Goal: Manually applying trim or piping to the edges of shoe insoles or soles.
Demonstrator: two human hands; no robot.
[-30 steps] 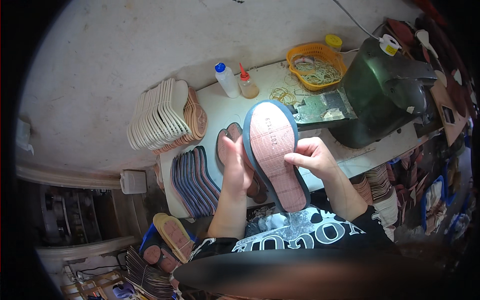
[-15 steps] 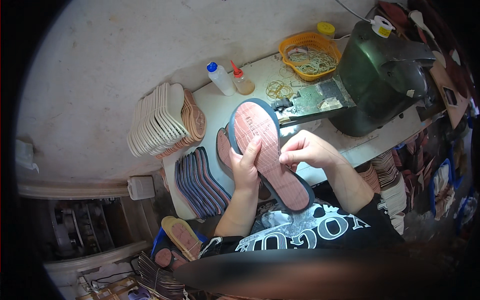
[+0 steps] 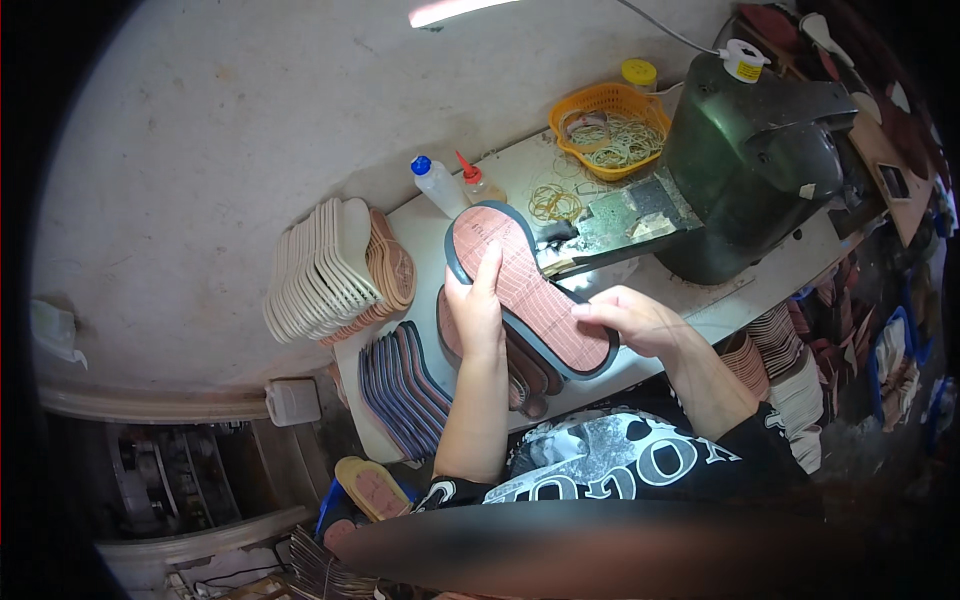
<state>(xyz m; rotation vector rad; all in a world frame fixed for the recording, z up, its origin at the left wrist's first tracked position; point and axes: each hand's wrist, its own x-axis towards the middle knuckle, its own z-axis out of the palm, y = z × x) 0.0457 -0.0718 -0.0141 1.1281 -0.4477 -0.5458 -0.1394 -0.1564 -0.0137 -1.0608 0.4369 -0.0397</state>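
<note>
A pink shoe sole [image 3: 545, 300] with a dark rim, its pink face patterned with fine lines, is held up over the white table, tilted with its heel end toward lower right. My left hand [image 3: 477, 312] grips its left edge, thumb lying on the pink face. At the heel end, my right hand [image 3: 635, 318] is closed on the right edge, with its thumb on top and the other fingers mostly hidden. Below the held sole, other soles [image 3: 530, 385] lie partly covered on the table. The arm of a green sewing machine [image 3: 630, 225] ends just beyond the sole.
Left of my hands stand a row of dark-edged soles [image 3: 400, 390] and a stack of cream insoles [image 3: 320, 270]. A blue-capped bottle [image 3: 437, 185], a red-tipped bottle [image 3: 480, 185] and a yellow basket [image 3: 600, 100] of bands stand toward the wall.
The sole has turned, its heel end swinging to the right and away from my body. My right hand has shifted from its middle edge to the heel; my left thumb lies higher on it.
</note>
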